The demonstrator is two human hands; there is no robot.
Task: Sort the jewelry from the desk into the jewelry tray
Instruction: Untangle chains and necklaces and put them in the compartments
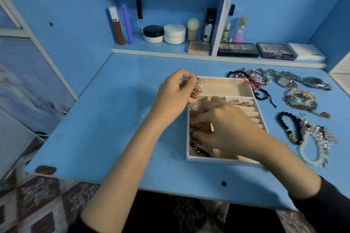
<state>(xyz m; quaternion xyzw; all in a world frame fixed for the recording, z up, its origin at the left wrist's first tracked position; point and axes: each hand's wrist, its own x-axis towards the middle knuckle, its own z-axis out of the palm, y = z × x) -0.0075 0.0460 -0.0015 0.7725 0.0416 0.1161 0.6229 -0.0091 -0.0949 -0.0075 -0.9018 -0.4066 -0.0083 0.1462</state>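
The beige jewelry tray [225, 86] lies on the blue desk [117, 119]. My left hand [174, 94] hovers over the tray's left rim and pinches a small sparkly piece of jewelry [199, 84]. My right hand [227, 126] reaches into the tray's lower left compartment, fingertips curled onto a dark metal chain [197, 144]. A silver shell piece [196, 105] and rings [239, 102] sit in the upper compartments. To the right of the tray lie a black bead bracelet [291, 128], a white pearl bracelet [316, 147], a gold chain bracelet [301, 101], watches [301, 80] and cord bracelets [248, 77].
A low shelf behind the desk holds cosmetic jars [164, 33], tubes [121, 24], a perfume bottle [239, 30] and eyeshadow palettes [257, 50]. Blue cabinet walls close in left and right. The desk's front edge runs near my forearms.
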